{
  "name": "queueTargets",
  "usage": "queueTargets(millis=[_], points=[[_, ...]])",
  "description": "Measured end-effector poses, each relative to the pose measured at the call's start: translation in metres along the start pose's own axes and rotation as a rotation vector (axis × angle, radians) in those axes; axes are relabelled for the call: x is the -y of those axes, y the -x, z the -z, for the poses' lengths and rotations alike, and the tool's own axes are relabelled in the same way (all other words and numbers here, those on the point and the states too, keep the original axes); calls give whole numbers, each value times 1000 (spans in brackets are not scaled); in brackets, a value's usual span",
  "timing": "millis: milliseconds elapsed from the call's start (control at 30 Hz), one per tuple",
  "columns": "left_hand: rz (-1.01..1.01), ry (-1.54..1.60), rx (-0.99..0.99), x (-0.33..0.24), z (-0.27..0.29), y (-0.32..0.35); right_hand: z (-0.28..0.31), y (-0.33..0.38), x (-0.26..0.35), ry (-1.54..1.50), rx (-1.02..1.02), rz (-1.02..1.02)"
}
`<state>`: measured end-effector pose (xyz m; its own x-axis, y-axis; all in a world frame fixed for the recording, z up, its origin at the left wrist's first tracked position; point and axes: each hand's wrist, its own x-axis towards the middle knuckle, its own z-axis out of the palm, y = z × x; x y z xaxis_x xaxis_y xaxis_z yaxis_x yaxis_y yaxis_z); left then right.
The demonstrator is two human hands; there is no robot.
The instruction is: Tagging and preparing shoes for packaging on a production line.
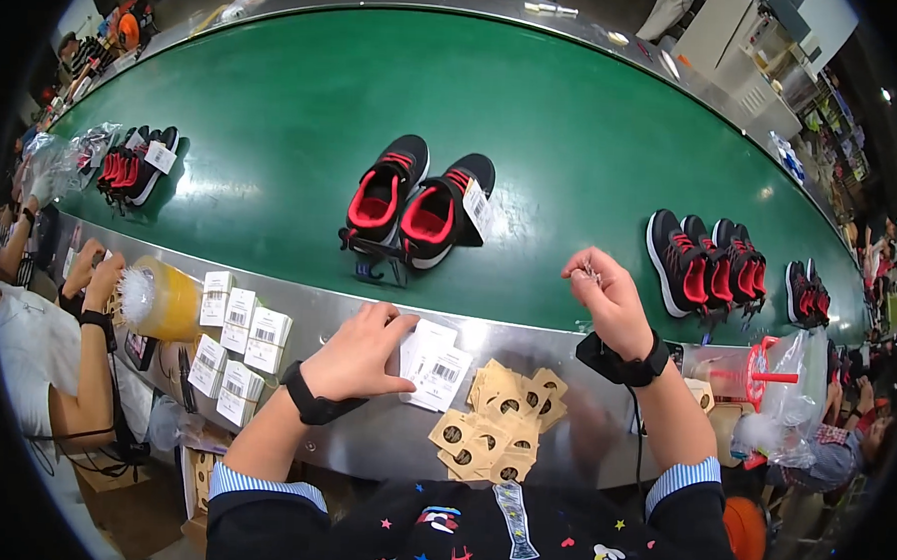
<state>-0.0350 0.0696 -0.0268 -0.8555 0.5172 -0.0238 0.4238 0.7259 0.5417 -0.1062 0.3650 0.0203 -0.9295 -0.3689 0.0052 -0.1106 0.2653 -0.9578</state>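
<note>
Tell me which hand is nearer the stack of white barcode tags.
Left. The left hand rests on the white barcode tags at the metal ledge. The right hand is raised off to their right, pinching something small, clear of them.

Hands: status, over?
Left hand on white tags. Right hand raised, pinching something small, unclear what. Brown cards between the hands; shoes on belt ahead, untouched.

A green belt (pixel 276 102) carries four pairs of black-and-red shoes: one mid-belt (pixel 417 204), one near its left end (pixel 133 166), two near its right end (pixel 704 263) (pixel 806 292). On the steel ledge (pixel 382 427) along its near edge lie white tags (pixel 434 371), brown card tags (pixel 497 422) and white boxes (pixel 235 346).
</note>
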Motion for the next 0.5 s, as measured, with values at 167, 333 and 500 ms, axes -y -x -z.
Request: queueTargets(millis=[167, 333, 500], points=[[-2, 15, -32, -8, -17, -8, -12, 12, -7, 270, 12, 52], [-20, 35, -44, -9, -27, -20, -24, 27, -26, 510, 301, 119], [29, 107, -180, -1, -26, -27, -33, 45, -35, 714, 531, 159]])
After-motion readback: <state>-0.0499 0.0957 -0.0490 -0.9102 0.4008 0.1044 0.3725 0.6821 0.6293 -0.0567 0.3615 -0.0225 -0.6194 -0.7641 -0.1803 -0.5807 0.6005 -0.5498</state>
